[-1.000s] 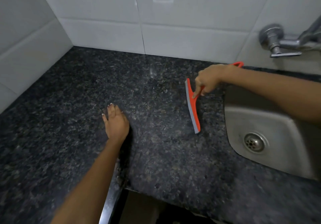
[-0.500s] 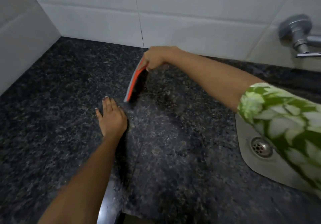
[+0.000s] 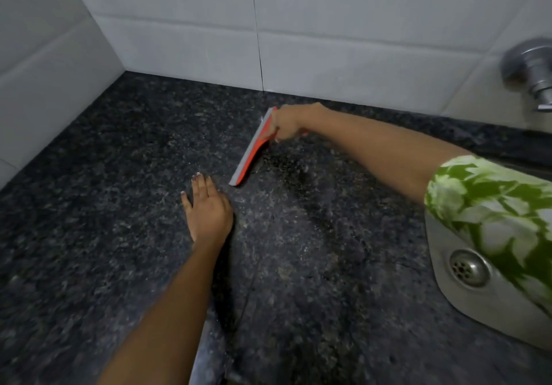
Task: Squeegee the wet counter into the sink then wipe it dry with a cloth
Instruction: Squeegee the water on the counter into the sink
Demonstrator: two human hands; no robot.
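Note:
An orange squeegee (image 3: pixel 251 153) with a grey rubber blade lies edge-down on the dark speckled granite counter (image 3: pixel 119 220), near the back wall. My right hand (image 3: pixel 288 123) grips its handle at the far end; the handle itself is hidden under my fingers. My left hand (image 3: pixel 207 208) rests flat on the counter, fingers straight, just left of the blade's near tip and apart from it. The steel sink (image 3: pixel 466 268) with its round drain is at the right, partly covered by my green patterned sleeve. No cloth is in view.
White tiled walls (image 3: pixel 185 50) close off the back and left of the counter, forming a corner at the far left. A chrome tap fitting (image 3: pixel 531 68) juts from the wall above the sink. The counter's front edge runs under my left forearm.
My right hand carried the squeegee from beside the sink leftward to the middle of the counter by the back wall, then set the blade down. My left hand stayed flat in place.

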